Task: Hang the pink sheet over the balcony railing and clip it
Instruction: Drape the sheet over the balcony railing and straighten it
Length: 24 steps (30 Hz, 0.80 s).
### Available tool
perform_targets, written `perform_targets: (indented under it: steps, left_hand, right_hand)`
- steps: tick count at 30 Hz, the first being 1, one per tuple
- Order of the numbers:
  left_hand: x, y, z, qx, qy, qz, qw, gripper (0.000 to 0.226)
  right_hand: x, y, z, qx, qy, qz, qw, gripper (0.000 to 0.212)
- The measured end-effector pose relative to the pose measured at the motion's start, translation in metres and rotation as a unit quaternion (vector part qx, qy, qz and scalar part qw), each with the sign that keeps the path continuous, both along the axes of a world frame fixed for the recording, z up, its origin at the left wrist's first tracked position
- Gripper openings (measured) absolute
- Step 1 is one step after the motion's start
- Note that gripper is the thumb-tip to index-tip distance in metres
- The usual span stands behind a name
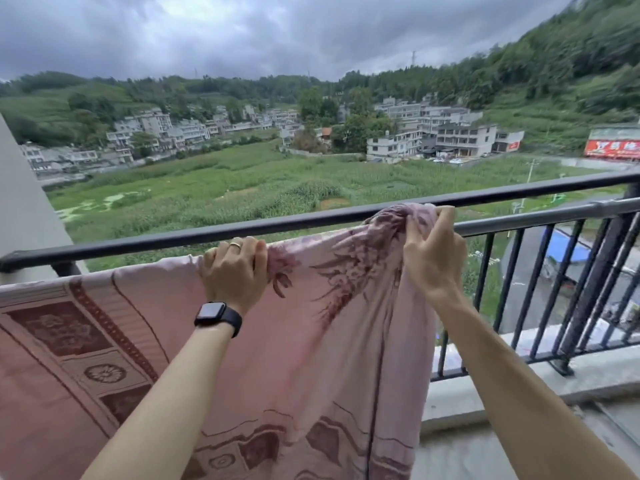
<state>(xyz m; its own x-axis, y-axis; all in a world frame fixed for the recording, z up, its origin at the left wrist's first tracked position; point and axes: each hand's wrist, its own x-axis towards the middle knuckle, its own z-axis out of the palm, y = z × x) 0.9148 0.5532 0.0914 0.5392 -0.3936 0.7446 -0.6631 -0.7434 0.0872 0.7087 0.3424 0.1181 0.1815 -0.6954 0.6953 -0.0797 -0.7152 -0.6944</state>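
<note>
Spreading the sheet (311, 341) along the railing (519, 223) is the step we are in now. Our left hand (233, 268) holds the top edge of the sheet where it lies over the railing, with its fingers (249, 245) curled round the fold. Our right hand (433, 254) is further right and pinches a bunched end of the cloth up at the railing, thumb and fingers closed on it.

On our side the sheet hangs from the left end of the railing to about its middle. How much falls on the far side is hidden. To the right the railing is bare.

Next, we judge, the right hand should draw the bunch to the right along the railing and open it flat, while the left hand holds the edge so that it does not slide. Clipping is not yet begun, and we see nothing to clip with.
</note>
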Motion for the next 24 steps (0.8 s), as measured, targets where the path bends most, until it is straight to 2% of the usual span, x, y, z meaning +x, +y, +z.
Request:
perform_targets:
  steps: [2,3,6,8,10,13,14,16,17,19,21,24]
  left_hand:
    - [0.002,0.0,-0.004,-0.018,-0.02,-0.001,1.0,0.049]
    - [0.001,-0.001,-0.004,-0.029,-0.025,-0.003,0.999,0.049]
    - [-0.005,-0.007,-0.004,-0.028,-0.021,0.009,0.999,0.049]
    - [-0.009,-0.01,-0.003,-0.014,-0.019,0.015,1.0,0.045]
    - [-0.014,-0.014,-0.001,-0.006,-0.029,0.009,1.0,0.042]
    - [-0.023,-0.025,0.006,-0.002,-0.019,-0.011,1.0,0.041]
    - [-0.027,-0.03,0.008,0.003,-0.012,-0.021,1.0,0.041]
    - [-0.033,-0.04,0.009,0.021,-0.004,-0.039,0.999,0.044]
    - [-0.036,-0.044,0.008,0.032,0.001,-0.041,0.999,0.046]
    - [-0.038,-0.047,0.002,0.041,0.003,-0.041,0.998,0.048]
    - [-0.037,-0.042,-0.006,0.028,-0.02,-0.056,0.998,0.045]
    - [-0.034,-0.03,-0.02,-0.007,-0.069,-0.079,0.994,0.037]
  right_hand:
    - [-0.026,-0.029,-0.016,-0.007,-0.015,-0.072,0.997,0.023]
    - [-0.036,-0.041,-0.03,0.013,0.011,-0.092,0.996,0.025]
    - [-0.055,-0.063,-0.068,0.157,0.135,-0.043,0.977,0.025]
    - [-0.058,-0.07,-0.073,0.184,0.163,-0.03,0.969,0.03]
    - [-0.055,-0.068,-0.059,0.207,0.126,0.004,0.97,0.043]
    - [-0.043,-0.067,-0.03,0.263,0.016,0.058,0.963,0.074]
    - [-0.04,-0.07,-0.022,0.269,0.009,0.05,0.962,0.082]
    - [-0.038,-0.074,-0.011,0.284,0.059,0.037,0.956,0.091]
    - [-0.037,-0.076,-0.01,0.279,0.104,0.037,0.954,0.089]
    - [-0.038,-0.084,-0.012,0.232,0.141,0.04,0.961,0.064]
    - [-0.043,-0.086,-0.012,0.17,0.1,0.011,0.98,0.037]
    - [-0.056,-0.083,-0.033,0.077,0.013,-0.034,0.996,0.03]
